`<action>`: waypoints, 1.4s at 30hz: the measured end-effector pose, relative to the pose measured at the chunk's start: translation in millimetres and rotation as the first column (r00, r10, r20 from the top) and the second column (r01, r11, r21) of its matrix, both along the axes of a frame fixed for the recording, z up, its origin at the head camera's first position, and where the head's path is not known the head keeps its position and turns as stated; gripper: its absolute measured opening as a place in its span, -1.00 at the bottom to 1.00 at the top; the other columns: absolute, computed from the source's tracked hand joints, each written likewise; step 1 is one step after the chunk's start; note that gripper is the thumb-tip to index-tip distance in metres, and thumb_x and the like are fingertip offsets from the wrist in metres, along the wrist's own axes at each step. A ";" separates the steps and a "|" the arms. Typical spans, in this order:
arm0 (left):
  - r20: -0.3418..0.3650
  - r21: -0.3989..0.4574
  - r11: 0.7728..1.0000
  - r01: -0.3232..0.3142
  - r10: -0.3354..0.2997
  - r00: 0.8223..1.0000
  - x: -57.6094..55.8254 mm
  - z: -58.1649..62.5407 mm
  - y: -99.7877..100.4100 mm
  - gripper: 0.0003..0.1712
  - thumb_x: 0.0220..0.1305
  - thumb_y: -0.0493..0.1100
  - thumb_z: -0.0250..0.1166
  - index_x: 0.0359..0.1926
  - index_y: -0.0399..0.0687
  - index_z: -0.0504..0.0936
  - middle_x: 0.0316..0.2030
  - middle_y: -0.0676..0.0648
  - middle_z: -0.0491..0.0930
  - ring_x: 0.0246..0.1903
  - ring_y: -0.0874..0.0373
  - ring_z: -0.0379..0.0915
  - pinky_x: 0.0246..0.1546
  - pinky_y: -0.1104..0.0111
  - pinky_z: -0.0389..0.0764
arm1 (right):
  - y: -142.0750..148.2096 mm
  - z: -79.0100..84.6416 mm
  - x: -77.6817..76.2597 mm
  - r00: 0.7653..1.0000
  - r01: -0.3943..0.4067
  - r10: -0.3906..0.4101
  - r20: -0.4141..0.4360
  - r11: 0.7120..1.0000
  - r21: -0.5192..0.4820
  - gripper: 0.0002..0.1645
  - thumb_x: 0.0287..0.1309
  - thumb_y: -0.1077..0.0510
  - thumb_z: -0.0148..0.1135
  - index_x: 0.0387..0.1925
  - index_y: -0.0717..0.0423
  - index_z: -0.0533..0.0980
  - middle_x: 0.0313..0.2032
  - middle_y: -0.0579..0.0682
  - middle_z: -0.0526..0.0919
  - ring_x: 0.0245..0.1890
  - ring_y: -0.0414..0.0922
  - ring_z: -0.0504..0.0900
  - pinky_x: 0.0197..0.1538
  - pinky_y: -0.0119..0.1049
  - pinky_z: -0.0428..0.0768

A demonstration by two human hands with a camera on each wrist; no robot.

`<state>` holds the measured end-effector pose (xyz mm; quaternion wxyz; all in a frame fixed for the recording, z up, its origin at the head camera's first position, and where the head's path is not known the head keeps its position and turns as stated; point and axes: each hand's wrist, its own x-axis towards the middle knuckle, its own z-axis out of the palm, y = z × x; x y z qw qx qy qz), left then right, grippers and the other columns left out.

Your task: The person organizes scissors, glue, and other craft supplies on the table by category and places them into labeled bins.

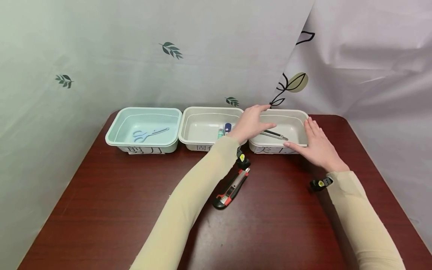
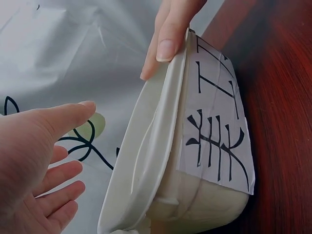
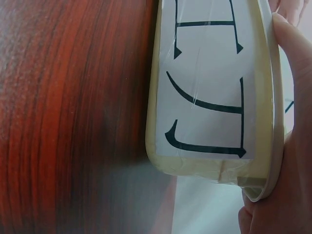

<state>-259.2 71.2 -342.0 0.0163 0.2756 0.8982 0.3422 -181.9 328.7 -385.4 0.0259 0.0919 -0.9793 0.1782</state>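
My left hand (image 1: 253, 122) is over the left end of the right-hand cream bin (image 1: 288, 111), its fingers spread and extended. The left wrist view shows that hand apart from the bin's rim, with nothing in its grasp. At the bin's right end, my right hand (image 1: 320, 146) lies with straight fingers along the rim, its thumb (image 3: 291, 36) touching the front rim. A grey and black utility knife (image 1: 276, 135) is inside this bin, partly hidden by the left hand. On the table, below the left wrist, rests a red and black utility knife (image 1: 232, 190).
A middle cream bin (image 1: 199, 127) contains a green-and-white tube (image 1: 221, 133) and a blue-capped item (image 1: 228, 127). Blue scissors (image 1: 150, 134) are inside the light-blue bin (image 1: 118, 131) on the left. Labels with black characters mark the bin fronts; a patterned curtain (image 1: 202, 56) hangs behind.
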 end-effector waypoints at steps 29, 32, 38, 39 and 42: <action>0.003 0.113 0.992 0.052 -0.053 0.999 30.0 1.7 -32.5 -0.22 0.34 0.20 0.36 0.46 -0.02 0.42 0.36 0.06 0.45 0.32 0.16 0.32 0.29 0.39 0.29 | -1.7 0.1 0.8 1.000 -0.006 0.006 -0.005 1.000 -0.005 0.35 0.26 -0.42 0.20 0.54 0.47 -0.19 0.56 0.32 -0.31 0.56 0.13 -0.36 0.52 0.02 -0.30; -0.006 0.124 0.990 0.064 -0.064 0.998 33.0 0.6 -35.7 -0.20 0.33 0.21 0.37 0.46 -0.03 0.43 0.35 0.05 0.46 0.31 0.19 0.34 0.26 0.41 0.33 | -1.3 0.0 0.9 1.000 -0.006 0.006 -0.005 1.000 -0.007 0.35 0.26 -0.42 0.21 0.54 0.47 -0.19 0.56 0.32 -0.32 0.56 0.14 -0.36 0.52 0.02 -0.30; -0.018 0.133 0.988 0.074 -0.073 0.997 39.7 -0.5 -41.3 -0.22 0.31 0.17 0.40 0.43 -0.07 0.45 0.33 0.02 0.48 0.30 0.23 0.35 0.26 0.45 0.32 | -0.4 -0.2 0.5 1.000 -0.006 0.006 -0.005 1.000 -0.006 0.36 0.26 -0.42 0.21 0.54 0.46 -0.19 0.57 0.31 -0.32 0.57 0.13 -0.35 0.52 0.03 -0.29; -0.015 0.135 0.988 0.076 -0.074 0.997 40.7 -1.1 -42.2 -0.21 0.31 0.17 0.40 0.43 -0.07 0.45 0.34 0.02 0.48 0.30 0.23 0.35 0.26 0.47 0.30 | -0.4 -0.2 0.4 1.000 -0.006 0.006 -0.006 1.000 -0.005 0.36 0.26 -0.42 0.21 0.54 0.46 -0.19 0.57 0.31 -0.32 0.57 0.13 -0.35 0.52 0.04 -0.28; -0.022 0.139 0.987 0.082 -0.080 0.997 44.2 -2.3 -44.6 -0.21 0.32 0.16 0.39 0.44 -0.08 0.44 0.35 0.03 0.47 0.32 0.24 0.32 0.28 0.49 0.26 | 0.0 0.1 0.1 1.000 -0.006 0.006 -0.006 1.000 -0.005 0.36 0.26 -0.42 0.21 0.54 0.46 -0.19 0.57 0.31 -0.32 0.56 0.13 -0.35 0.52 0.06 -0.25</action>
